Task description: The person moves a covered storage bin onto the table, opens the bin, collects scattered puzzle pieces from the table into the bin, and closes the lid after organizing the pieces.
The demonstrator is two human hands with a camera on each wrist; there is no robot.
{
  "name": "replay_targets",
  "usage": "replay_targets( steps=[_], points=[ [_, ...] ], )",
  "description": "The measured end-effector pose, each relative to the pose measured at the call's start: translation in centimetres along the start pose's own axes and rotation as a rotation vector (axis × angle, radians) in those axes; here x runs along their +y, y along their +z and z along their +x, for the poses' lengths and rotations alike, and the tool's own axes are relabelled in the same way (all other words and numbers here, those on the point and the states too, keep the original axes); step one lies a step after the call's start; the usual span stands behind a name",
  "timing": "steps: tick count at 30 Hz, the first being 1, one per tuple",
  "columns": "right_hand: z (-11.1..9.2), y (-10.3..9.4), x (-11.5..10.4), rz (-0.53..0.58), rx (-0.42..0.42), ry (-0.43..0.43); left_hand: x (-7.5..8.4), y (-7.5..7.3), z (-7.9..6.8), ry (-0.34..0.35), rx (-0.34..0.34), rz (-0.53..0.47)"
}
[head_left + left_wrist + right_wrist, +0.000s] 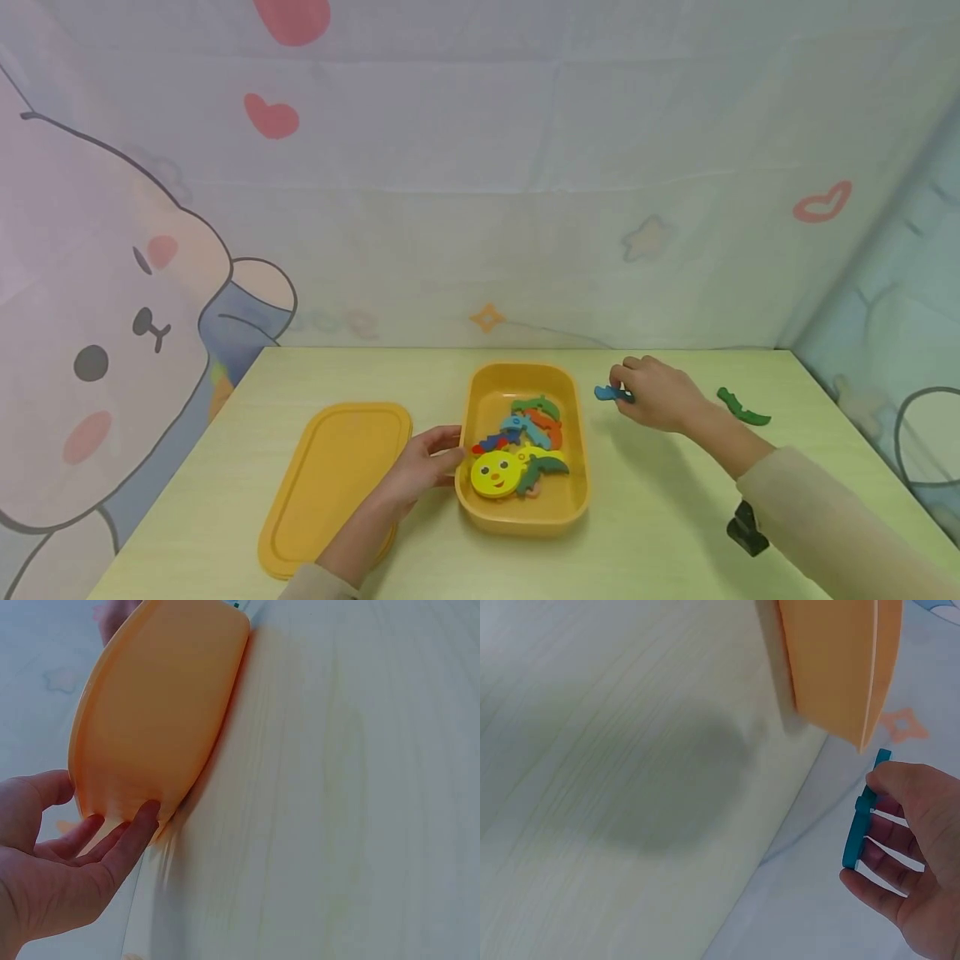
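In the head view, a yellow-orange box (582, 467) holds several coloured puzzle pieces, among them a yellow smiling-face piece (495, 474). My left hand (422, 467) is at the box's left side; in the left wrist view its thumb is at the rim and its fingertips (152, 812) rest against the outer wall. My right hand (656, 393) pinches a blue puzzle piece (611, 392) above the table, right of the box. The right wrist view shows this blue piece edge-on between thumb and fingers.
A flat yellow lid (337, 483) lies left of the box. A green puzzle piece (742, 408) is on the table (652, 533) at the far right. Beside the right sleeve sits a small black object (746, 530), partly hidden. A printed cloth (420, 208) hangs behind the table.
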State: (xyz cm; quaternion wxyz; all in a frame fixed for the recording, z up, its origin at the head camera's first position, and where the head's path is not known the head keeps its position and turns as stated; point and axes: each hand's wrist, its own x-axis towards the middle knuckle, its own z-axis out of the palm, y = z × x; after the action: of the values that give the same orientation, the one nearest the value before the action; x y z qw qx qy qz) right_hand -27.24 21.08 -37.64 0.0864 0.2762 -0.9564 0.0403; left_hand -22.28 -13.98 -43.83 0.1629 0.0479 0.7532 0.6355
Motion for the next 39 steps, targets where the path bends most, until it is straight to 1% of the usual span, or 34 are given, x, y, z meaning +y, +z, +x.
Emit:
replay_targets(
  steps=[12,17,26,33,39],
  points=[
    [0.9,0.1,-2.6,0.037,0.045,-0.090,0.2,0.0,-0.2,0.001,0.001,-0.004],
    [1.0,0.2,-3.8,0.054,0.046,-0.122,0.1,0.1,-0.2,-0.001,0.003,0.000],
    [1.5,0.4,-5.7,0.066,0.023,-0.171,0.1,0.0,-0.2,0.003,0.002,-0.002],
    [1.3,0.6,-7.1,0.087,-0.011,-0.216,0.1,0.0,-0.4,0.009,-0.005,0.000],
    [1.1,0.5,-8.0,0.107,-0.032,-0.252,0.1,0.0,-0.2,0.009,0.003,-0.004]
  ],
)
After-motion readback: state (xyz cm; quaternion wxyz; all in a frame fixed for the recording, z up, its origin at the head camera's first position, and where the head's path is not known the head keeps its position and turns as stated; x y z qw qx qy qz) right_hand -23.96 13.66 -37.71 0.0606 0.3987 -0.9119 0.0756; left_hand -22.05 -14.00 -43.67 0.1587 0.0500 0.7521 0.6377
